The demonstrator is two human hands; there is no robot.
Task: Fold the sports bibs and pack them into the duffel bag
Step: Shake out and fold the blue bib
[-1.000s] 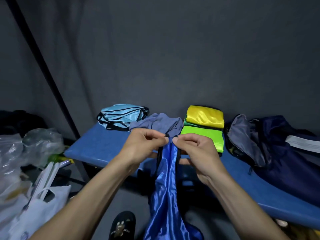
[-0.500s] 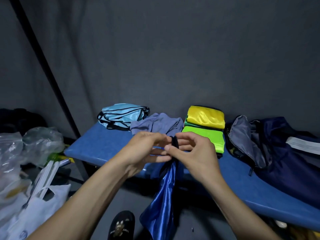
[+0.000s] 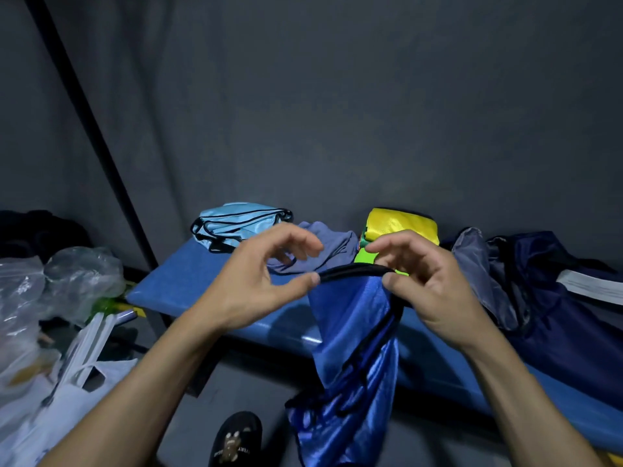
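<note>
I pinch the blue bib's black hem between my left hand and right hand, hanging off the surface; slippery satin could slide free, spoiling the fold.

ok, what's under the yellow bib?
The yellow bib lies on a folded green bib. A darker green edge shows between them. The right hand covers the stack's front, so anything lower is hidden.

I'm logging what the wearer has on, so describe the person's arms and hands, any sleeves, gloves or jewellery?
Both forearms are bare in view, with no sleeves showing. The left hand and right hand wear no gloves, rings, watch or bands. Fingernails look short and unpainted.
</note>
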